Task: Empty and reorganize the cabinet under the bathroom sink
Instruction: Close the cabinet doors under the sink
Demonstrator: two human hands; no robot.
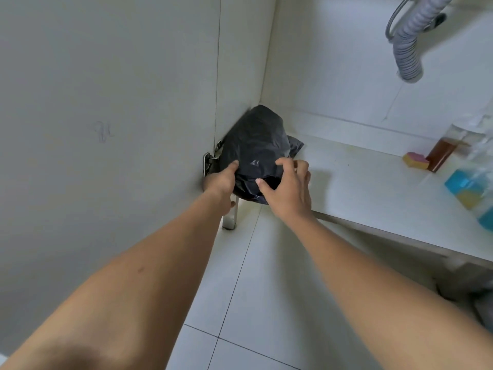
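So, closest to the camera are two bare forearms over the tiled floor, both reaching up to the black bag, which is the thing to go by here. The left hand wraps the bag's lower left side, with the thumb laid up its front and one curled fingertip peeking out underneath; the rest of the fingers are hidden behind it. The right hand is on the bag's lower right front, fingers spread and hooked into the plastic like a claw, thumb pressed on too.

Just below the bag there's a metal cabinet leg. The bag itself sits on the front left corner of the cabinet shelf, jammed against the side wall, and its bottom edge hangs slightly over the front lip. Right at the bag's left is a door hinge, with the open cabinet door further left.

Well off to the bag's right are a blurry blue and yellow package, a yellow and pink sponge and a bottle of amber liquid touching the sponge. Up high, right of and behind the bag, hangs a grey ribbed drain hose.
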